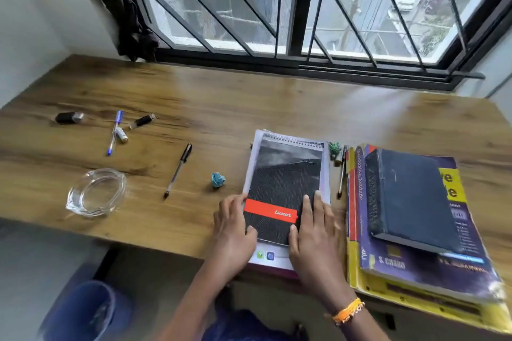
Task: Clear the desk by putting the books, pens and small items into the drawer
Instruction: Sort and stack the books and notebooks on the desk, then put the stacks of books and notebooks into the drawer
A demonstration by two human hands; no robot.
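Note:
A black spiral notebook (285, 174) with a red band lies on a small pile of books at the desk's front edge. My left hand (232, 232) grips the pile's left side, thumb on the cover. My right hand (313, 235) holds the right side, fingers flat on the cover and thumb on top. Right of it sits a stack of thick books (415, 219) topped by a dark blue volume. A blue pen (115, 133), a black pen (178, 170), another pen (341, 174), a crumpled blue paper ball (218, 179) and two black USB sticks (69, 117) (142, 121) lie about. No drawer is visible.
A glass ashtray (95, 193) rests near the front left of the wooden desk (221, 102). A small white battery (122, 134) lies beside the blue pen. A barred window (277, 8) runs behind the desk. A blue bin (83, 310) stands on the floor below left.

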